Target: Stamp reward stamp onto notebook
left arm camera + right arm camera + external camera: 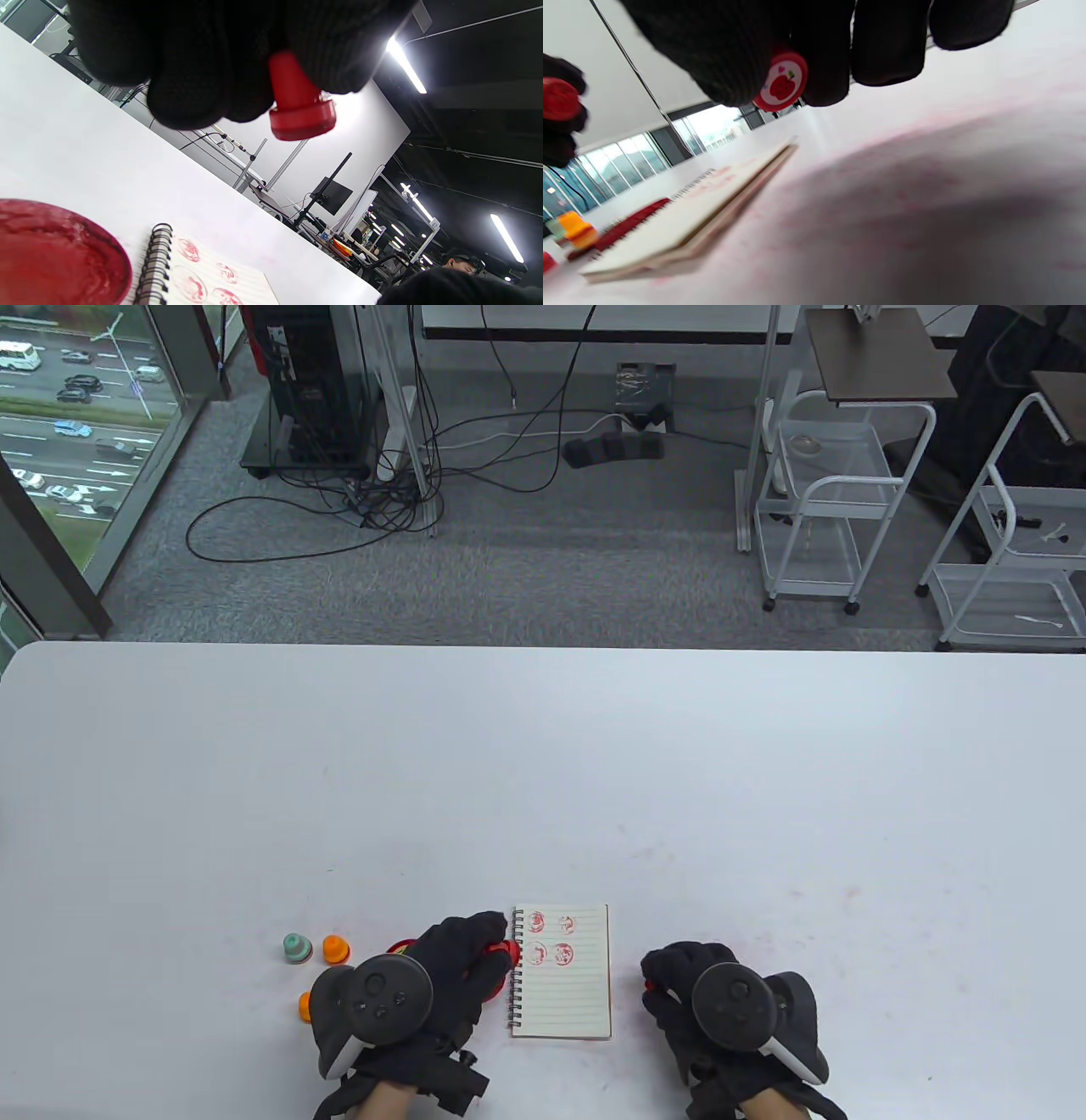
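The notebook [562,971] lies open near the table's [543,780] front edge, with wide bare surface beyond it. A red stamp [299,101] is gripped by the left hand [450,976] above the ink pad [55,254], beside the spiral binding. A small apple-faced stamp [781,81] is pinched in the right hand [691,997], right of the notebook

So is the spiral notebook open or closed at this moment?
Open. The spiral notebook lies flat on the table showing a lined page with four red stamp prints near its top.
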